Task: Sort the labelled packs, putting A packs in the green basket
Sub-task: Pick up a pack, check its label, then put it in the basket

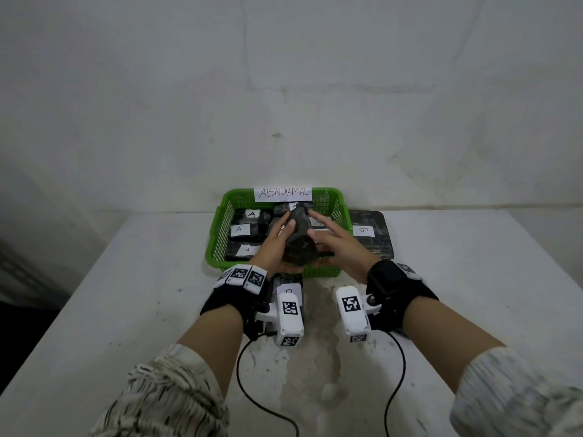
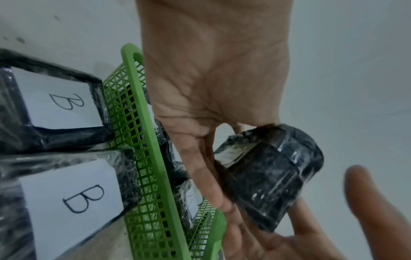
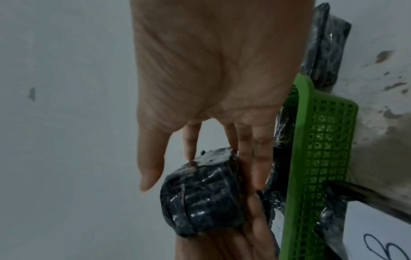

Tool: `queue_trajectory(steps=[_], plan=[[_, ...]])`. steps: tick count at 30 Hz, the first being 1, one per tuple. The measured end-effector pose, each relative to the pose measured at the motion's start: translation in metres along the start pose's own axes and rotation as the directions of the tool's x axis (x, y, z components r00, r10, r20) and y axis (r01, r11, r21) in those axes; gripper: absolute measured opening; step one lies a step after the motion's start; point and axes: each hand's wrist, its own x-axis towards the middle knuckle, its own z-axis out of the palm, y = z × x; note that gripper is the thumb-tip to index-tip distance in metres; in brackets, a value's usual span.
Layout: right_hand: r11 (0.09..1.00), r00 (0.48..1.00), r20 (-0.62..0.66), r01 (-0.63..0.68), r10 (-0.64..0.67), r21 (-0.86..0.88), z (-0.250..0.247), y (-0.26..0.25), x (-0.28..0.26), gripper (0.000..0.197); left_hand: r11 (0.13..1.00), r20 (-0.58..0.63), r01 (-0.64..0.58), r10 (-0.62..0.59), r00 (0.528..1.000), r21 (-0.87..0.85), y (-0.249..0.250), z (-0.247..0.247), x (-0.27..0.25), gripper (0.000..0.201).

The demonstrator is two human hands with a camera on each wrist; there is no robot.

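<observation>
A black wrapped pack [image 1: 299, 242] hangs over the front half of the green basket [image 1: 217, 234], held between both hands. My left hand [image 1: 274, 244] lies under and along its left side with straight fingers [image 2: 206, 176]. My right hand [image 1: 337, 247] has its fingers spread and straight, and its fingertips [image 3: 244, 158] touch the pack [image 3: 204, 200] from the right. No label shows on this pack [image 2: 266, 176]. Several black packs with A labels [image 1: 243, 230] lie in the basket.
The basket's back wall carries a paper sign reading ABNORMAL [image 1: 283, 193]. A black tray with a B pack [image 1: 372, 231] stands right of the basket, by the wall. Another labelled pack [image 1: 288, 287] lies on the white table [image 1: 142, 294] under my left wrist.
</observation>
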Motion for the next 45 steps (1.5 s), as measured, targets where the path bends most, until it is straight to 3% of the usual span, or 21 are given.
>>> queue_trajectory(steps=[2, 5, 10, 14, 18, 22, 25, 28, 31, 33, 36, 39, 41, 45], plan=[[0.999, 1.000, 0.008, 0.024, -0.024, 0.040, 0.002, 0.000, 0.001, 0.049, 0.999, 0.014, 0.048, -0.048, 0.999, -0.005, 0.001, -0.001, 0.001, 0.048], [0.994, 0.992, -0.092, 0.089, -0.083, 0.062, 0.003, -0.002, 0.003, 0.044, 0.995, 0.069, 0.098, -0.099, 0.993, 0.023, 0.007, 0.000, -0.004, 0.052], [0.991, 0.974, -0.207, 0.107, -0.088, 0.084, 0.003, -0.001, 0.005, 0.023, 0.986, 0.177, 0.144, -0.158, 0.971, 0.088, 0.004, -0.001, -0.003, 0.074], [0.994, 0.976, -0.201, 0.097, -0.085, 0.048, 0.005, 0.000, 0.005, 0.015, 0.982, 0.140, 0.148, -0.164, 0.977, 0.114, -0.002, 0.001, -0.002, 0.053], [0.998, 0.988, -0.143, 0.057, -0.059, -0.021, 0.004, 0.005, 0.002, 0.033, 0.984, 0.085, 0.153, -0.161, 0.983, 0.089, -0.005, -0.004, 0.003, 0.047], [0.980, 0.973, -0.171, 0.129, -0.154, -0.150, 0.005, 0.002, 0.000, 0.038, 0.987, 0.076, 0.154, -0.158, 0.985, 0.049, -0.005, -0.007, 0.004, 0.064], [0.919, 0.966, -0.123, 0.172, -0.228, -0.354, 0.004, 0.000, 0.004, 0.050, 0.985, 0.049, 0.127, -0.122, 0.991, -0.119, -0.007, -0.015, 0.006, 0.074], [0.916, 0.992, -0.051, 0.087, -0.116, -0.391, 0.001, -0.003, 0.006, 0.061, 0.958, 0.034, 0.127, -0.122, 0.992, -0.259, -0.009, -0.023, 0.008, 0.077], [0.926, 0.994, 0.006, 0.104, -0.110, -0.362, 0.001, -0.003, 0.007, 0.075, 0.962, 0.017, 0.169, -0.169, 0.985, -0.214, -0.007, -0.027, 0.008, 0.080], [0.942, 0.991, -0.065, 0.089, -0.116, -0.322, 0.002, -0.001, 0.011, 0.066, 0.975, -0.028, 0.212, -0.215, 0.976, -0.073, -0.006, -0.028, 0.007, 0.082], [0.989, 0.973, -0.227, 0.018, -0.051, -0.144, 0.000, 0.004, 0.016, 0.033, 0.959, -0.168, 0.271, -0.255, 0.952, 0.082, -0.008, -0.032, 0.012, 0.080], [0.999, 0.965, -0.261, -0.025, 0.015, -0.036, 0.001, 0.005, 0.022, 0.010, 0.981, -0.299, 0.176, -0.144, 0.943, 0.082, -0.011, -0.039, 0.017, 0.057], [0.999, 0.955, -0.292, -0.051, 0.046, -0.010, 0.003, 0.003, 0.026, 0.017, 0.994, -0.292, 0.079, -0.054, 0.955, 0.075, -0.011, -0.040, 0.013, 0.035], [0.981, 0.915, -0.376, -0.182, 0.146, -0.063, 0.000, 0.002, 0.044, 0.022, 0.994, -0.198, 0.060, -0.041, 0.979, 0.091, -0.015, -0.042, 0.009, 0.034]])
